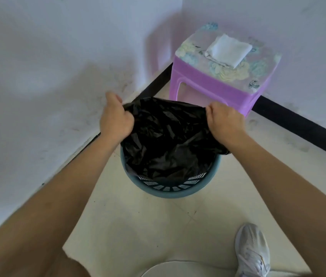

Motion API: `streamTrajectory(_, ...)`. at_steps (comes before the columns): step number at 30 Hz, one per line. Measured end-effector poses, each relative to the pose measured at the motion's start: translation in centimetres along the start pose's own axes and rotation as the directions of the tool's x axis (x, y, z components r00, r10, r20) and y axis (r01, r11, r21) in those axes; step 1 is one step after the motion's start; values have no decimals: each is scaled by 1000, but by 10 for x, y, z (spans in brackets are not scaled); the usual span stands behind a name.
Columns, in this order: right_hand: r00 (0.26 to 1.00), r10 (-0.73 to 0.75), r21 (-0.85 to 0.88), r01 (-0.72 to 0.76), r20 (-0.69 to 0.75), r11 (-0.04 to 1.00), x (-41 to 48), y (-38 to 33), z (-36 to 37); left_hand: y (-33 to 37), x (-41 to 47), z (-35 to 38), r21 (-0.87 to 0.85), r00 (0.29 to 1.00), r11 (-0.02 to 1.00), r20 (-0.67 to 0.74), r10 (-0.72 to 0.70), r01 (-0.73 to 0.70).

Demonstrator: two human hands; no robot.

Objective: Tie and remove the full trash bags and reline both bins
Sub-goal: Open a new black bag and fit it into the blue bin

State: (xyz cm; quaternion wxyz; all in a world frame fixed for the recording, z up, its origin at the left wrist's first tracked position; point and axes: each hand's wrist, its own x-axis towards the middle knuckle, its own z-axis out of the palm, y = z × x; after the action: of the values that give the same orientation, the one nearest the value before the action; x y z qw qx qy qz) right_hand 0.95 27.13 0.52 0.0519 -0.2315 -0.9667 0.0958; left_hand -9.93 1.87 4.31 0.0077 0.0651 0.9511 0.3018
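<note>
A crinkled, glossy black trash bag (168, 136) is held stretched over the bin (170, 193), its lower part hung inside the blue-green rim. Its top edge is bunched in the left hand (116, 118) at the bin's left and the right hand (226, 122) at its right, each grip closed on plastic. The bin is set on a pale tiled floor (138, 226) in a white-walled corner. Behind it, a purple stool (208, 84) is topped by a folded white cloth (228, 49). Nearer than the bin, a pale round object (170, 269) is cut off at the edge.
</note>
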Motion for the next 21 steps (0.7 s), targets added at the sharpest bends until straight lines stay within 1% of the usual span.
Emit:
streamTrajectory(1, 1000, 1, -2, -1, -13, 1000, 7, 5, 3, -1, 7, 3, -37, 999, 999, -23, 23, -24)
streamTrajectory(3, 1000, -10, -2, 10, -12, 1000, 19, 12, 11, -6, 21, 13, -72, 996, 993, -9, 90, -91)
streamTrajectory(5, 1000, -8, -1, 8, 4, 1000, 29, 14, 21, -12, 35, 24, -20, 987, 987, -9, 161, -162)
streamTrajectory(6, 1000, -1, 5, 1, 15, 1000, 33, 13, 25, -16, 42, 30, 11, 985, 985, -17, 171, -171)
streamTrajectory(8, 998, 38, 32, -40, 53, 999, 41, 11, 33, -25, 55, 39, 29, 992, 992, -33, 121, -120)
streamTrajectory(10, 991, 84, 88, -93, 101, 992, 48, 11, 39, -33, 66, 47, 13, 999, 999, -4, 44, -44)
streamTrajectory(12, 975, 137, 138, -163, 177, 977, 55, 15, 42, -35, 70, 55, -32, 995, 999, 91, -37, 40)
streamTrajectory(13, 956, 165, 147, -205, 243, 968, 59, 18, 43, -39, 72, 59, -100, 979, 987, 177, -103, 122)
streamTrajectory(14, 924, 200, 143, -257, 326, 956, 60, 22, 42, -44, 71, 61, -174, 938, 954, 293, -187, 245)
streamTrajectory(15, 881, 239, 141, -319, 408, 937, 60, 26, 42, -53, 69, 61, -220, 877, 904, 407, -256, 366)
streamTrajectory(16, 819, 276, 151, -398, 504, 905, 57, 30, 41, -62, 64, 58, -211, 812, 866, 497, -304, 454)
streamTrajectory(17, 744, 304, 168, -484, 594, 859, 51, 33, 40, -73, 60, 58, -173, 775, 855, 535, -335, 489)
streamTrajectory(18, 676, 332, 182, -570, 658, 801, 44, 36, 42, -80, 55, 60, -151, 761, 838, 525, -382, 525)
streamTrajectory(19, 623, 348, 201, -640, 700, 742, 38, 39, 45, -86, 50, 63, -177, 748, 801, 513, -421, 572)
streamTrajectory(20, 594, 354, 242, -697, 722, 675, 30, 41, 48, -87, 43, 65, -203, 740, 760, 478, -474, 618)
streamTrajectory(21, 583, 360, 283, -734, 728, 617, 23, 42, 49, -87, 36, 64, -229, 756, 745, 413, -509, 627)
